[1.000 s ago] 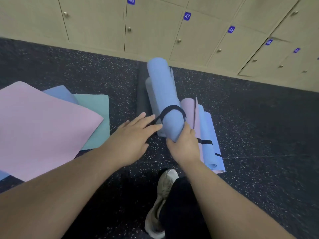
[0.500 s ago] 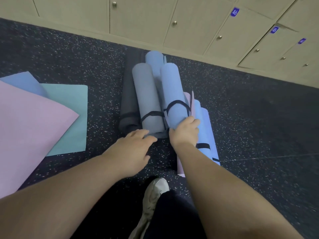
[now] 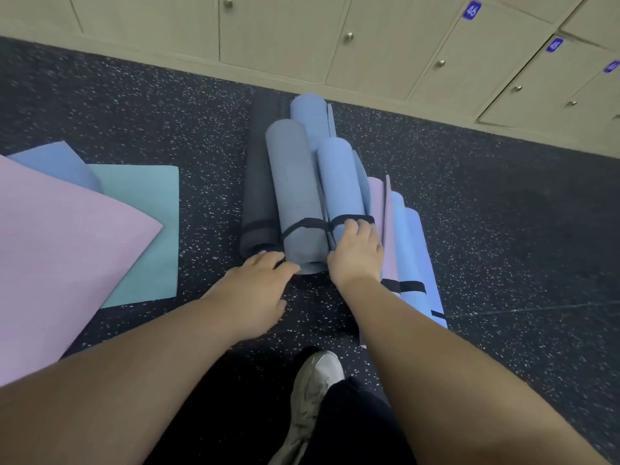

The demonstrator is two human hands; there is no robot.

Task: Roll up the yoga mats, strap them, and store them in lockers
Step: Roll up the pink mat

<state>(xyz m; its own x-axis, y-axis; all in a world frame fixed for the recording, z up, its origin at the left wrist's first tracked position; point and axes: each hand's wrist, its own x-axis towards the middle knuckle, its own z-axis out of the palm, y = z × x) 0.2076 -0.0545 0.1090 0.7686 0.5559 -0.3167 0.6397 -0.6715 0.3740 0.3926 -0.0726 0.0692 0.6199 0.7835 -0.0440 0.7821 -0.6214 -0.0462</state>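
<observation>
Head view, looking down at a dark speckled floor. At centre frame, a bundle of rolled yoga mats lying side by side, ends toward the viewer: a dark grey roll at left, a grey-blue roll beside it, a blue roll to its right, another blue roll behind them. Black strap around the grey-blue roll near its close end; another black strap around the blue roll. Right hand grasping the near end of the blue roll, fingertips at its strap. Left hand released, fingers extended, touching the near end of the grey-blue roll. Right of the bundle, a pink rolled mat and light blue rolled mats, also strapped. At left of frame, flat mats overlapping: pink over teal and blue. Across the top, beige lockers with round knobs, doors closed, numbered 46 at upper right. At bottom centre, a pale sneaker and dark trouser leg.
</observation>
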